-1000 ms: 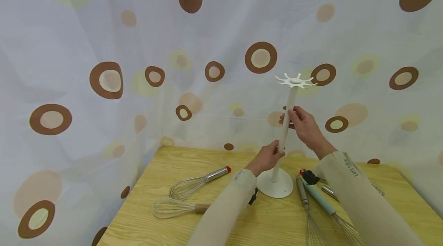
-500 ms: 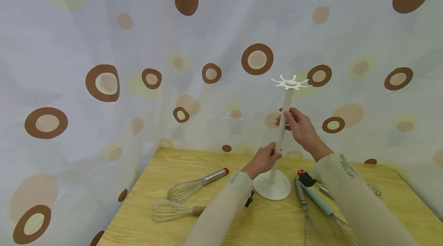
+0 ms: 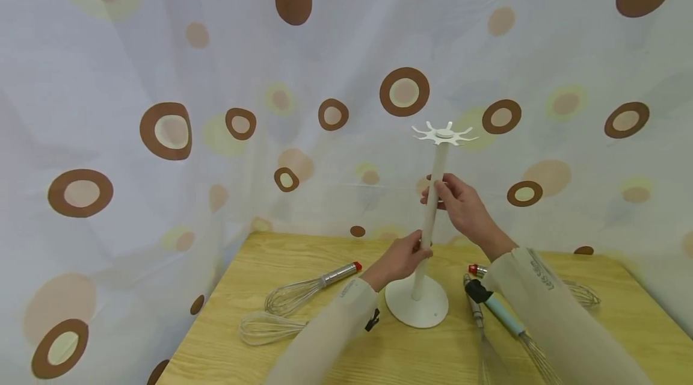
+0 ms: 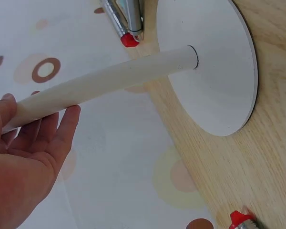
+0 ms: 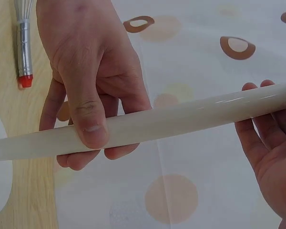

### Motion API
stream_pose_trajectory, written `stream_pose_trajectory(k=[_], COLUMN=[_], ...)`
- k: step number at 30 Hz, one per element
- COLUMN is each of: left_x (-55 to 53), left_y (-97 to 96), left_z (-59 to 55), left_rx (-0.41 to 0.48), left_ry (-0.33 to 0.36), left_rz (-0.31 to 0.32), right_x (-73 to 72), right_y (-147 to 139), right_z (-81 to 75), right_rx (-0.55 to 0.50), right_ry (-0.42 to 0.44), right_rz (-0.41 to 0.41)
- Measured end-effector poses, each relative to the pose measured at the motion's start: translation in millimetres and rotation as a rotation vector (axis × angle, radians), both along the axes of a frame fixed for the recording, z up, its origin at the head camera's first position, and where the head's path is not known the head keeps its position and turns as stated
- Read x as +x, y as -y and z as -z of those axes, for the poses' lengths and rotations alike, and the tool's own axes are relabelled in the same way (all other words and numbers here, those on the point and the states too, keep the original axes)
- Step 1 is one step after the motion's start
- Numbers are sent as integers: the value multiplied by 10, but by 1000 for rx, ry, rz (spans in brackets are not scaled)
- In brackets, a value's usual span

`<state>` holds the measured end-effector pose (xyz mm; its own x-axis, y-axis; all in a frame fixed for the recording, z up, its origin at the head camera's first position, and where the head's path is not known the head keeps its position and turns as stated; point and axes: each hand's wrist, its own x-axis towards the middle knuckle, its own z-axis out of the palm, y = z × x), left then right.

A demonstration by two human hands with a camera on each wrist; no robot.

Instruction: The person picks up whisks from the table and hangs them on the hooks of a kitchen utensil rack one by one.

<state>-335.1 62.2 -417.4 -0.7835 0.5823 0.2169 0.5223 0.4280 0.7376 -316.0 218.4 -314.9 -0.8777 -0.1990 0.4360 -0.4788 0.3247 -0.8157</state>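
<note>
A white stand with a round base (image 3: pixel 415 310), a slim pole (image 3: pixel 431 219) and a ring of curved hooks (image 3: pixel 444 134) on top stands on the wooden table, its pole leaning slightly right in the head view. My left hand (image 3: pixel 397 260) holds the pole's lower half, its thumb laid across the front in the right wrist view. Higher up, my right hand (image 3: pixel 460 204) grips the same pole between thumb and fingers. Several fingertips (image 4: pixel 71 112) of the left hand show against the pole in the left wrist view.
Left of the base lie a steel-handled whisk (image 3: pixel 338 274) with a red end and another whisk (image 3: pixel 267 328), partly under the left sleeve. To the right are a teal-handled whisk (image 3: pixel 503 314), a grey-handled one (image 3: pixel 476 313) and a red-ended one (image 3: pixel 477 270). A dotted curtain (image 3: pixel 346 42) hangs behind.
Both hands have moved the stand left and a little nearer to me, keeping their grip on the pole. The whisks stay where they lay.
</note>
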Motion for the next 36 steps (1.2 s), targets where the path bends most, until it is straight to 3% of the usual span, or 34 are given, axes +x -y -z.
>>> stream_pose_trajectory(k=[12,20,26,36], left_x=[358,533,579,561], left_y=[338,480,517,520], left_z=[15,39,39,35], left_rx=[39,46,52,66], left_ry=[30,41,42,91], left_rz=[33,50,62,60], right_x=[297,417,463,463], right_y=[230,332,352,338], right_z=[-1,31,29,-6], right_rx=[24,5,4,32], right_ry=[-60,-69,-81,-82], right_rz=[-110,-157,-179,-194])
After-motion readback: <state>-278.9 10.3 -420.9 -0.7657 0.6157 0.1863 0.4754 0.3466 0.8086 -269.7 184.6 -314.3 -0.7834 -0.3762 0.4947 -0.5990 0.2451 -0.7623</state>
